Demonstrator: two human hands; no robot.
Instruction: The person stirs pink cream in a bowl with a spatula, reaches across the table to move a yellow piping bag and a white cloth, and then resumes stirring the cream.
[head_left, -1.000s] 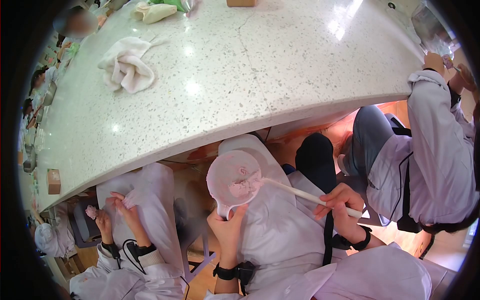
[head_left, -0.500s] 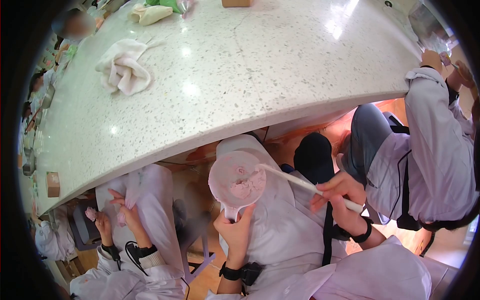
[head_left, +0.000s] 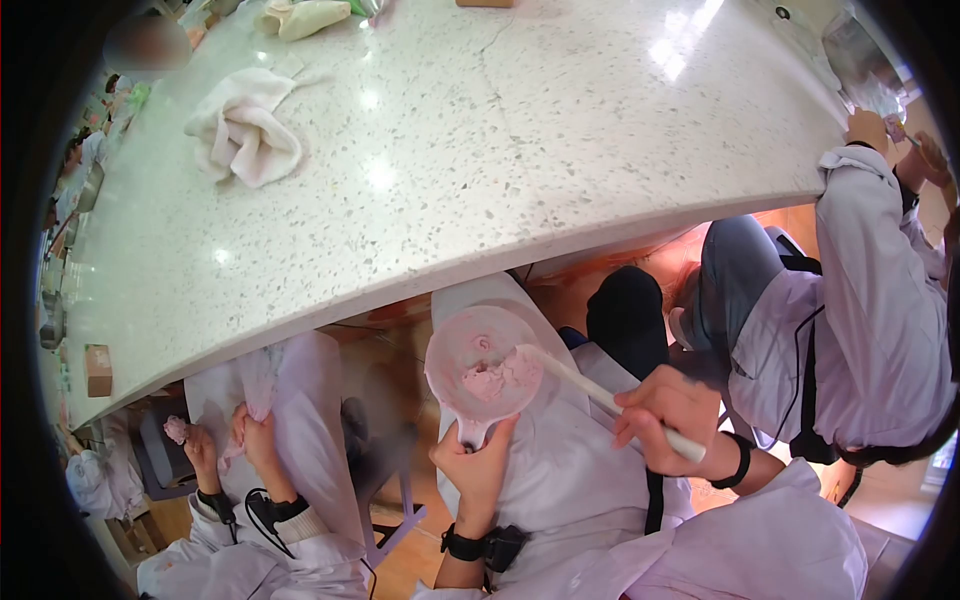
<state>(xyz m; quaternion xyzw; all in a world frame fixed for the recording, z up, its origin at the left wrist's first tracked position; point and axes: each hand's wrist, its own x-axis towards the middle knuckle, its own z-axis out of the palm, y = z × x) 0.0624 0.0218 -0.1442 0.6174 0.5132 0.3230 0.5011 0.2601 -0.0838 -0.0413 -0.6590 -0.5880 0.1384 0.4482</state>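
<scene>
The round pink plastic bowl point(head_left: 482, 365) with its short handle sits below the table edge, over the person's lap, its handle pinched from beneath by the left hand point(head_left: 476, 462). Inside it, a lump of pale pink paste point(head_left: 497, 377) lies toward the side nearest the right hand; its texture is too blurred to make out. The long white spatula point(head_left: 590, 396) runs from the paste to the right hand point(head_left: 668, 412), its blade sunk in the paste and its far end hidden inside the closed fist.

The left hand points its fingers upward, thumb point(head_left: 500, 435) pressed on the handle, the other fingers curled behind it and mostly out of sight; a black wrist strap point(head_left: 480, 545) rings the forearm below. The right hand is rolled knuckles-up, fingers wrapped tight round the spatula shaft, wrist bent inward.

Beyond the fingers spreads the speckled white stone table point(head_left: 560, 130), with a crumpled white cloth point(head_left: 243, 128) lying well apart from both hands. To the left, a co-worker's hands point(head_left: 250, 440) squeeze something pink, partly covered by a white sleeve. On the right another person in a white coat point(head_left: 870, 300) is cut off by the dark lens rim.
</scene>
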